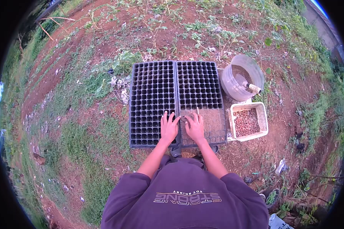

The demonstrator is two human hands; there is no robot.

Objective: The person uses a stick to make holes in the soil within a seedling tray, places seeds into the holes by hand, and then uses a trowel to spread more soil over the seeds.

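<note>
Two black seedling trays with many small cells lie side by side. My left hand (169,129) rests at the inner edge of the left tray (153,103), fingers spread and nothing seen in them. Its cells look unfilled. My right hand (195,129) is over the near part of the right tray (198,86), where brown soil (213,121) covers the cells; the far cells are dark and unfilled. A thin pale stick (197,110) juts out between the right hand's fingers. How firmly they grip it is hard to see.
Right of the trays stands a clear round bucket (233,82) with soil and a white-handled tool (254,89) inside. Nearer is a cream basin (264,122) holding many reddish-brown seeds or nuts (247,122). Grass, weeds and reddish ground surround everything.
</note>
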